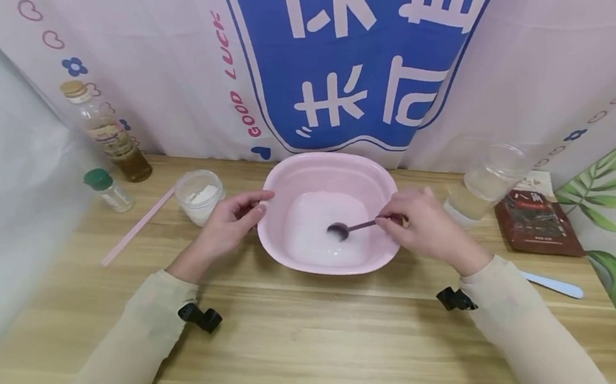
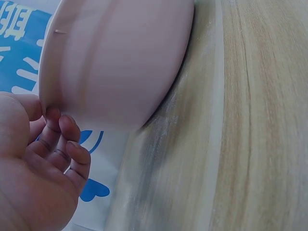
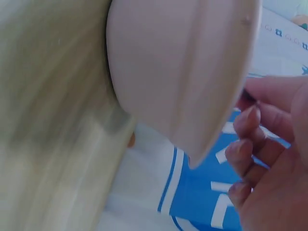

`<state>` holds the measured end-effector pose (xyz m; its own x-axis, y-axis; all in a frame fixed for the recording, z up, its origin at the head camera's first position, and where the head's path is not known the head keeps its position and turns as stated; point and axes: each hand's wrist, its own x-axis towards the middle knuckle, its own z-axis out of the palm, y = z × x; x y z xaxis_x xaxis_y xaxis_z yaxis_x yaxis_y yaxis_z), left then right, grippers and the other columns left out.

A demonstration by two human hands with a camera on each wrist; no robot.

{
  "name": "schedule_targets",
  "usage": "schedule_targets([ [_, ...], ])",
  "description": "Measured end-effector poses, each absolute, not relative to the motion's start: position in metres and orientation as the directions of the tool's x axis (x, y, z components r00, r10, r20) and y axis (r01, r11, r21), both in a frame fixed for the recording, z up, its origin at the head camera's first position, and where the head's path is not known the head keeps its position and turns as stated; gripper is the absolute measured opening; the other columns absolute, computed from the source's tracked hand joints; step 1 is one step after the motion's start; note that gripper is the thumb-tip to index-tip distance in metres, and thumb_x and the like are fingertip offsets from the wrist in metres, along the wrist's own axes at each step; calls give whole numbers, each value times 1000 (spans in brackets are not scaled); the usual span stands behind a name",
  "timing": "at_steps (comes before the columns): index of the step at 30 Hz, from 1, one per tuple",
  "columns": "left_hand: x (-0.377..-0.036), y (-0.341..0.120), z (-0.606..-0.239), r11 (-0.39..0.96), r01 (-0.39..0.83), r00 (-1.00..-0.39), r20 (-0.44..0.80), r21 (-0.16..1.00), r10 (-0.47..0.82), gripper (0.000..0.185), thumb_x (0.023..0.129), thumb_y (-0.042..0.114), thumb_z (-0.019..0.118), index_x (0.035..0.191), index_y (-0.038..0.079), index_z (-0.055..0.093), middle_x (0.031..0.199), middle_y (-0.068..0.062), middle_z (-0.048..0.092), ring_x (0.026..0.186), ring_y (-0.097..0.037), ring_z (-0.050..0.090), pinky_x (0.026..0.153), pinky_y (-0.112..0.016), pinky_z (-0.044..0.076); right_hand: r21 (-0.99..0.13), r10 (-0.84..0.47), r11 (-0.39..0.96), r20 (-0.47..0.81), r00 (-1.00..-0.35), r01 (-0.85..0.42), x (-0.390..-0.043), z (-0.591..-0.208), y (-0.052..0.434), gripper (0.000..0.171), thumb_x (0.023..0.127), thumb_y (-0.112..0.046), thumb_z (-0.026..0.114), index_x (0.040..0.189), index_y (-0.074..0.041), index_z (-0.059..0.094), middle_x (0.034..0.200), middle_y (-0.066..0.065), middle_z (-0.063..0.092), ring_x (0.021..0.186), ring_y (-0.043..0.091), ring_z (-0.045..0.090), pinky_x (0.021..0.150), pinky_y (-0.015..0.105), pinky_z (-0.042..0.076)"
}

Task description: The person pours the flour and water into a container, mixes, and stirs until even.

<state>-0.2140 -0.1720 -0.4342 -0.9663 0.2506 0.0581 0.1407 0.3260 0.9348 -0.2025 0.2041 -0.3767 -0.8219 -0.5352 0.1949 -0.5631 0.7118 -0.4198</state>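
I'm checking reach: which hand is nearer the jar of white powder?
Left. The left hand is beside the jar, holding the pink basin; the right hand is across the basin, holding the spoon.

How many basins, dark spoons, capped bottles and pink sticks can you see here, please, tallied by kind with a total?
Basins: 1, the pink basin
Spoons: 1, the dark spoon
Capped bottles: 2, the tall bottle and the green-capped bottle
Sticks: 1, the pink stick
Total: 5
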Motion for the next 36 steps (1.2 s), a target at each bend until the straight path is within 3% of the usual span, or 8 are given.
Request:
schedule_targets([
  [5, -214, -173, -434, 326, 138, -965, 54, 935, 255, 37, 111, 10, 58, 145, -1, 65, 123, -26, 68, 97, -10, 61, 81, -18, 56, -491, -623, 613, 182, -761, -619, -200, -385, 187, 6, 98, -15, 78, 97, -13, 84, 83, -8, 67, 82, 15, 55, 88, 39, 32],
  [12, -212, -173, -435, 328, 142, -964, 55, 934, 259, 37, 111, 10, 57, 145, -1, 64, 126, -26, 69, 100, -9, 62, 83, -14, 55, -482, -697, 542, 200, -689, -689, -195, -387, 179, 6, 98, -16, 78, 96, -15, 84, 84, -9, 66, 84, 11, 55, 92, 40, 35],
  [17, -212, -174, -434, 329, 145, -964, 59, 933, 258, 36, 111, 9, 58, 145, -2, 65, 125, -26, 69, 99, -9, 62, 82, -14, 54, -458, -628, 595, 248, -738, -660, -192, -380, 192, 6, 98, -14, 78, 97, -15, 84, 86, -8, 69, 84, 13, 56, 92, 42, 31],
  [21, -211, -174, -434, 332, 142, -965, 55, 933, 258, 37, 111, 9, 57, 145, -2, 64, 124, -26, 69, 98, -10, 61, 81, -15, 55, -363, -546, 662, 366, -754, -655, -194, -380, 203, 3, 95, -11, 81, 97, -12, 83, 89, 0, 76, 84, 19, 63, 84, 39, 30],
  [26, -212, -175, -434, 338, 146, -964, 56, 930, 262, 36, 111, 9, 57, 145, -1, 65, 124, -26, 69, 98, -11, 61, 80, -17, 55, -263, -460, 747, 458, -760, -610, -197, -385, 203, 4, 92, -10, 83, 95, -9, 83, 90, 6, 79, 82, 26, 66, 79, 42, 30],
  [31, -212, -175, -434, 338, 148, -962, 57, 929, 267, 36, 111, 10, 57, 145, -1, 65, 124, -26, 69, 98, -11, 62, 82, -20, 57, -317, -431, 769, 385, -816, -556, -198, -390, 187, 8, 95, -16, 82, 97, -10, 86, 87, 4, 78, 85, 25, 64, 83, 45, 32],
  [36, -213, -175, -435, 329, 151, -961, 60, 932, 268, 36, 111, 10, 57, 145, -1, 65, 125, -26, 69, 98, -11, 62, 83, -19, 57, -426, -501, 708, 259, -826, -564, -198, -391, 169, 9, 96, -16, 82, 101, -11, 87, 84, -2, 72, 86, 20, 59, 88, 44, 28],
])
